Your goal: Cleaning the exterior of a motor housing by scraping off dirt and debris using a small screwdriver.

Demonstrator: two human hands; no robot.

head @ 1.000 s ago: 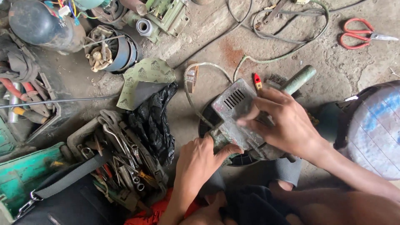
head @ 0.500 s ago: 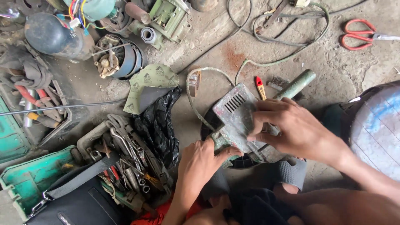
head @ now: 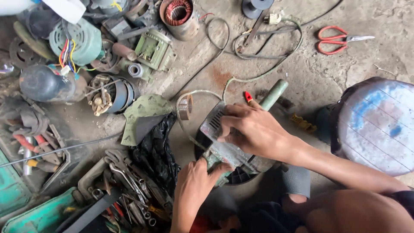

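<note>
A worn grey power tool body with vent slots lies on the concrete floor over a dark round part. My right hand presses down on its top, fingers spread across the housing. At the tool's lower end my left hand grips the greenish edge with thumb and fingers. A pale green handle sticks out beyond the right hand, beside a small red-handled screwdriver. A thin cable loops from the tool.
Red scissors lie far right. A blue-white round drum stands at right. Motor parts, a copper-wound stator and a green motor crowd the upper left. Wrenches in a tray, sandpaper and a black bag sit left.
The view has shifted, so everything sits lower and further right in frame. My right hand has slid further over the tool's vented top; my left hand stays at its lower end.
</note>
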